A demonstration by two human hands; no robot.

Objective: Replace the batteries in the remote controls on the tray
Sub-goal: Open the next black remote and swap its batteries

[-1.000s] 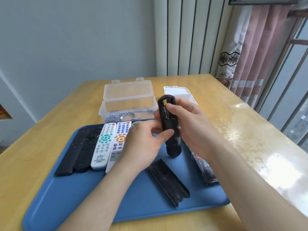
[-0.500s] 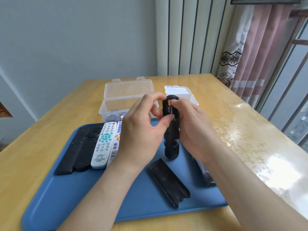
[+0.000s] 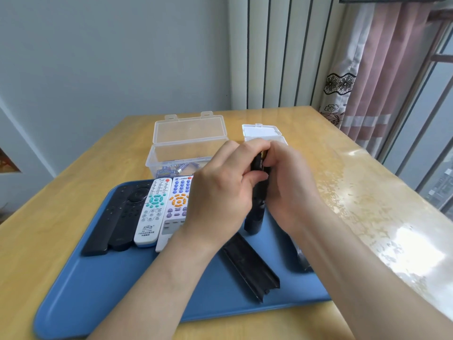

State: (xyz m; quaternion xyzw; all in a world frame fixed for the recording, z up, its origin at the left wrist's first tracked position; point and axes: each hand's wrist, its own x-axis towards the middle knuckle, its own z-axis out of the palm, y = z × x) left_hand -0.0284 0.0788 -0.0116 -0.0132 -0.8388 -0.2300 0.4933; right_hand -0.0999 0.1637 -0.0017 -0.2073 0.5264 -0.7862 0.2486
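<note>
A black remote (image 3: 256,212) stands nearly upright above the blue tray (image 3: 103,293), its lower end close to the tray. My left hand (image 3: 218,195) and my right hand (image 3: 286,185) both grip its upper part, fingers pressed together over the open battery compartment, where a bit of yellow shows. Its black back cover (image 3: 250,263) lies loose on the tray in front. Two black remotes (image 3: 115,217) and two white remotes (image 3: 153,212) lie side by side on the tray's left half.
A clear open box (image 3: 183,153) holding batteries stands behind the tray. A smaller white open box (image 3: 262,132) is to its right, partly hidden by my hands. Another dark remote (image 3: 302,261) lies at the tray's right edge under my right forearm. The wooden table ends near a curtain at right.
My left hand rose from the remote's lower middle to its top and closed beside my right hand. Both hands now cover the battery compartment, which was open to view a second ago.
</note>
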